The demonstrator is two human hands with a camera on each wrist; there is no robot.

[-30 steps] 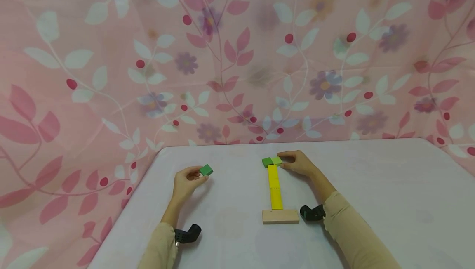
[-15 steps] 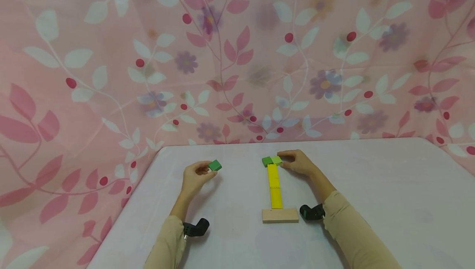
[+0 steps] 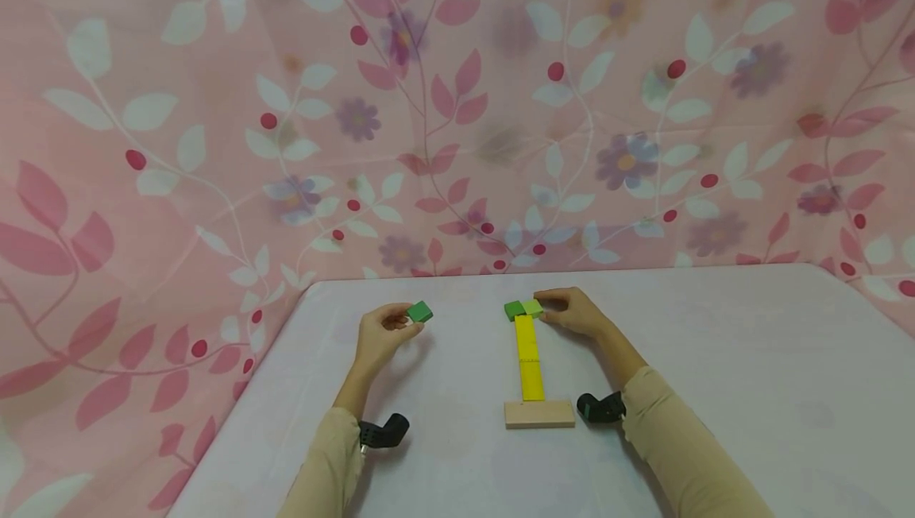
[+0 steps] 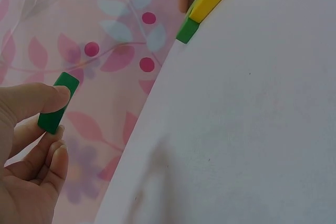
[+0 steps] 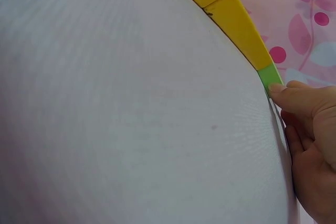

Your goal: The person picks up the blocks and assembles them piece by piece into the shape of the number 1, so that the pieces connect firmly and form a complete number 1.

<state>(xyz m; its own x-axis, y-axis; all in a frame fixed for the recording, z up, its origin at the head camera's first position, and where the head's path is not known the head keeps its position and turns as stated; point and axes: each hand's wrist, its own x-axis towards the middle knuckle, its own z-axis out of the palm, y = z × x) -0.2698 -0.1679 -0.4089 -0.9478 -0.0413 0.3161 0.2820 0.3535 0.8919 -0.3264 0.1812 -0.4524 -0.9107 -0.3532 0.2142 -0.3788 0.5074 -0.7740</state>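
My left hand [image 3: 379,339] pinches a dark green square block [image 3: 420,312] between thumb and fingers, held above the left side of the table. In the left wrist view the thumb lies across this green block [image 4: 59,109]. My right hand [image 3: 577,315] holds a light green block [image 3: 533,308] at the far edge, thumb at its near side and a finger behind. Beside it, touching, lies another green block [image 3: 514,311]. Two yellow rectangular blocks [image 3: 529,351] run end to end from the green pair toward a plain wooden block [image 3: 539,415], forming a line.
A white-covered table [image 3: 457,462] carries the blocks. Behind it hangs a pink floral cloth [image 3: 457,105]. Black wrist-worn devices [image 3: 386,431] sit on both forearms, the right one close beside the wooden block.
My left hand has moved right and away from me, carrying the dark green block nearer the row. My right hand and the laid blocks have stayed in place.
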